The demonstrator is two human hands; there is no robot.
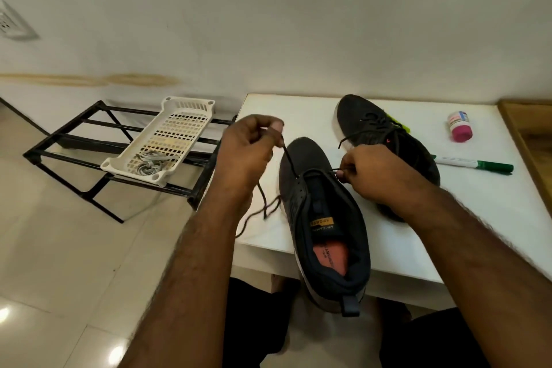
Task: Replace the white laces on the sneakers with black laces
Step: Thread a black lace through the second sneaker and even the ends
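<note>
Near sneaker (324,218) at table's (493,209) near edge, black lace (289,160) through farthest eyelets only | left hand (248,152) pinching one end, right hand (369,172) pinching other | pull ends level before crossing | far right: laced sneaker (385,134), marker (475,163), bottle (460,125); left: basket (162,140) holding white laces (150,163), none obstructing.

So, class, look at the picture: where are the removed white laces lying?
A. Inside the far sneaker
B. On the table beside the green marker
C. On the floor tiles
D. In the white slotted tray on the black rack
D: the white laces lie bundled at the near end of the white slotted tray, which sits on the black rack left of the table.
</note>
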